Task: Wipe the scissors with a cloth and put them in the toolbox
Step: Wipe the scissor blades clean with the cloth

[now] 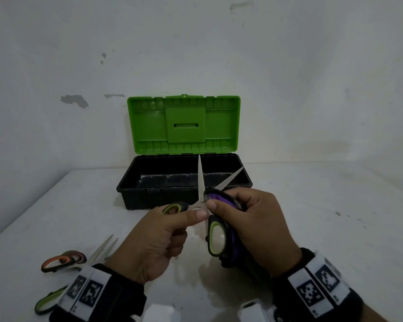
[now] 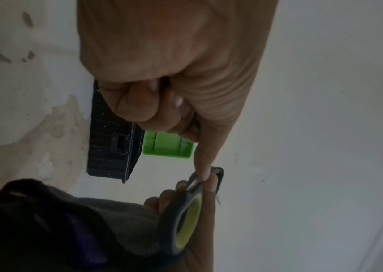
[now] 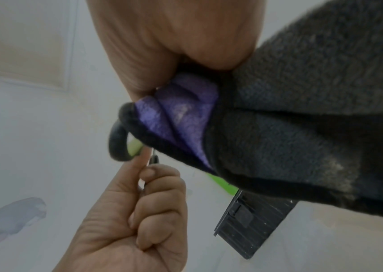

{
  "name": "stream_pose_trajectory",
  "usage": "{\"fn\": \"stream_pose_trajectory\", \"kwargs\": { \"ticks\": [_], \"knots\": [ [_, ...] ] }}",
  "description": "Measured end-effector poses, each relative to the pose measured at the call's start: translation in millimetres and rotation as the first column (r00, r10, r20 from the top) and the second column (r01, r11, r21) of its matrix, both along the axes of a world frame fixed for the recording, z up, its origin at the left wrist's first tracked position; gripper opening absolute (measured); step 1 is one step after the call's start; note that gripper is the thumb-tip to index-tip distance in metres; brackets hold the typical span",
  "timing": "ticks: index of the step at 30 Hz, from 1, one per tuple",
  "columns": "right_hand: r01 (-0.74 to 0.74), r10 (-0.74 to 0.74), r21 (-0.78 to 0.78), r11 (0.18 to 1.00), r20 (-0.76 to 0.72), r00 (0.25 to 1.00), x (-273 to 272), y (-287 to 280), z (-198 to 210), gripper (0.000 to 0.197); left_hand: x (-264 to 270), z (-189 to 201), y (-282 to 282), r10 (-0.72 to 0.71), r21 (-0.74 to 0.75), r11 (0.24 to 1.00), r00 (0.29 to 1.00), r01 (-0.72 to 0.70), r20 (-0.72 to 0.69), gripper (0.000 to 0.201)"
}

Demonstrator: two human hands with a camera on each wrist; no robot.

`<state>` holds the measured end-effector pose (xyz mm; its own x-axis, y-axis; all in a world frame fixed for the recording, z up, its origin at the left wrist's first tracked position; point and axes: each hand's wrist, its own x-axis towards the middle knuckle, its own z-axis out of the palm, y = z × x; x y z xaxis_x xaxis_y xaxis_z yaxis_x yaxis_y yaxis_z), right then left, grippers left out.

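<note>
A pair of scissors (image 1: 201, 182) with black and lime-green handles is held in the air in front of the toolbox (image 1: 184, 177), blades spread apart and pointing up. My left hand (image 1: 163, 231) pinches them near the pivot, thumb on top, one handle loop (image 1: 173, 208) above its fingers. My right hand (image 1: 247, 221) grips a purple and grey cloth (image 1: 221, 198) bunched against the right blade. The other handle loop (image 1: 216, 238) hangs below it. The toolbox is black with its green lid (image 1: 184, 124) standing open. The cloth (image 3: 278, 128) fills the right wrist view.
Two more pairs of scissors lie on the white table at the lower left, one with orange handles (image 1: 63, 262), one with green handles (image 1: 47, 300) partly hidden by my left wrist. A white wall stands close behind the toolbox.
</note>
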<state>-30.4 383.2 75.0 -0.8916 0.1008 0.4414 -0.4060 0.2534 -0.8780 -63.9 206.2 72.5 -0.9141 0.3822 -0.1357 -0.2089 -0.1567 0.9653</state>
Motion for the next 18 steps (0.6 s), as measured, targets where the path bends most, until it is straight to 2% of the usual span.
{"fn": "stream_pose_trajectory", "kwargs": {
  "ticks": [4, 9, 13, 18],
  "knots": [
    [0.002, -0.001, 0.012, 1.0, -0.021, 1.0, 0.0, 3.0, 7.0, 0.009, 2.2, 3.4, -0.2, -0.018, 0.003, 1.0, 1.0, 0.018, -0.002, 0.029],
    [0.069, -0.072, -0.075, 0.995, -0.04, 0.997, -5.9, 11.5, 9.1, 0.005, 0.2, 3.3, -1.0, -0.001, -0.016, 1.0, 1.0, 0.001, 0.002, 0.042],
    [0.02, -0.02, -0.018, 1.0, 0.0, 1.0, -1.4, 6.6, 10.4, 0.009, 0.8, 2.3, -3.2, -0.024, -0.013, 1.0, 1.0, 0.025, 0.015, 0.035],
    [0.1, -0.102, -0.063, 0.993, -0.031, 0.994, -8.5, 17.7, 6.8, 0.005, 0.9, -0.9, -3.1, -0.022, -0.014, 1.0, 1.0, 0.022, 0.02, 0.04]
  ]
}}
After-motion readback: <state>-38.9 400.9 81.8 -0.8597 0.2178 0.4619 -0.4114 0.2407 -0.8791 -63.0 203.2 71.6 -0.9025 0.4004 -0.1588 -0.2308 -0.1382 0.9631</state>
